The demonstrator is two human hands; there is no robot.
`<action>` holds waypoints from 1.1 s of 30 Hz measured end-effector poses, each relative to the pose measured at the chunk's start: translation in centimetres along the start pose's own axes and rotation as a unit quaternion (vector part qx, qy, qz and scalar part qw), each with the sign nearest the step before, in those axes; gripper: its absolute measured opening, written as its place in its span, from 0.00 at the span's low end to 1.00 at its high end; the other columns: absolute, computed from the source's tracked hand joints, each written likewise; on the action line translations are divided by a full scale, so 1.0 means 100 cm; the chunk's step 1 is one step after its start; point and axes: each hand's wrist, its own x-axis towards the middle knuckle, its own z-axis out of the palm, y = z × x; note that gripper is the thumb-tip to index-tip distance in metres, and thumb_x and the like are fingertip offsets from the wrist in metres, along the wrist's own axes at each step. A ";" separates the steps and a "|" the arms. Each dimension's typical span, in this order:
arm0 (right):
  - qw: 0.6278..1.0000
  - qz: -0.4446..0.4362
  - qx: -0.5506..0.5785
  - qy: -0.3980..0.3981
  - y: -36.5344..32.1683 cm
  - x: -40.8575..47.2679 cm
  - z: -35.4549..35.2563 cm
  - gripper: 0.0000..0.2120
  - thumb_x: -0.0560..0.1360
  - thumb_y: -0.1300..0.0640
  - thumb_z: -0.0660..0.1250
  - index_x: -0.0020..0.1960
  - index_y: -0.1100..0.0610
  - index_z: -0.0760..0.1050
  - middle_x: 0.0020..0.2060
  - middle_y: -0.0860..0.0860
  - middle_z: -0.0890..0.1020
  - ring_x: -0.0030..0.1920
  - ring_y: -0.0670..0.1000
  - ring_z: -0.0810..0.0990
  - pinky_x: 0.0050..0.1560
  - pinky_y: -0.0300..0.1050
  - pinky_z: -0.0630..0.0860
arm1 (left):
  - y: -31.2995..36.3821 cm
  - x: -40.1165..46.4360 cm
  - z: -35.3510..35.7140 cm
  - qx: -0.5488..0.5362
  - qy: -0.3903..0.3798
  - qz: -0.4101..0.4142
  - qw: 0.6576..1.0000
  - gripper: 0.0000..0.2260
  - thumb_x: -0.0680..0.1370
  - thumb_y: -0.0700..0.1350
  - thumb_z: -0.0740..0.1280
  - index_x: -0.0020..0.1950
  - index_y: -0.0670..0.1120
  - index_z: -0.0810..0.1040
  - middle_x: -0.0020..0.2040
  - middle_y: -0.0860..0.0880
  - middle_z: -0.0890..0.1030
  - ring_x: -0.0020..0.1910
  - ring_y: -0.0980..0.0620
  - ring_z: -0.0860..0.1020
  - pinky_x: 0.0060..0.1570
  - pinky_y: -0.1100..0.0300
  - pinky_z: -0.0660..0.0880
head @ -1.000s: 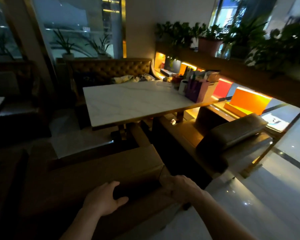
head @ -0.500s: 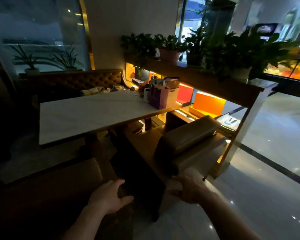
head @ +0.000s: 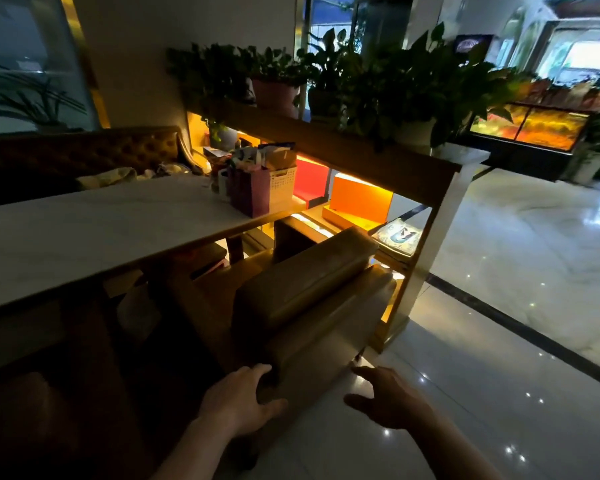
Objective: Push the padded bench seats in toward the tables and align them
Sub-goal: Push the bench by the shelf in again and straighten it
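A tan padded bench seat (head: 312, 299) with a rolled backrest stands at the right end of the white marble table (head: 94, 233), angled toward the lit shelf. My left hand (head: 239, 400) rests with spread fingers on the near corner of its backrest. My right hand (head: 385, 400) hovers open just right of that corner, over the floor, touching nothing that I can see. A second, darker bench (head: 32, 427) lies in shadow at the lower left, by the table's near side.
A wooden divider shelf (head: 361, 157) with potted plants (head: 388, 81) and orange boxes (head: 361, 199) runs along the bench's far side. A purple bag (head: 252, 192) and a white basket stand on the table's end. A tufted sofa (head: 84, 150) lies beyond. Glossy floor (head: 499, 306) spreads right.
My view has swung right from the dark near bench to the tan bench. Both hands have left the near bench; my left hand now lies on the tan bench's corner.
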 end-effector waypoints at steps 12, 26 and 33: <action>0.994 0.069 -0.030 -0.085 0.120 0.171 -0.087 0.43 0.67 0.27 0.60 0.77 0.46 0.62 0.73 0.50 0.69 0.72 0.52 0.67 0.71 0.49 0.66 | 0.089 0.216 0.029 -0.047 -0.025 0.000 0.999 0.36 0.74 0.67 0.65 0.78 0.57 0.58 0.74 0.51 0.66 0.73 0.50 0.64 0.69 0.55 0.64; 0.991 -0.064 -0.090 -0.080 0.179 0.386 -0.109 0.36 0.74 0.34 0.64 0.77 0.46 0.60 0.72 0.52 0.69 0.69 0.55 0.70 0.66 0.52 0.73 | 0.108 0.346 0.070 -0.094 0.009 -0.151 0.984 0.36 0.73 0.69 0.64 0.77 0.60 0.56 0.76 0.55 0.62 0.72 0.52 0.64 0.68 0.52 0.67; 0.975 -0.145 -0.160 -0.053 0.209 0.483 -0.109 0.46 0.72 0.33 0.66 0.79 0.43 0.43 0.80 0.57 0.44 0.79 0.62 0.42 0.76 0.61 0.54 | 0.123 0.377 0.111 -0.044 0.078 -0.263 0.961 0.37 0.74 0.69 0.61 0.78 0.59 0.52 0.77 0.56 0.54 0.74 0.50 0.58 0.68 0.49 0.66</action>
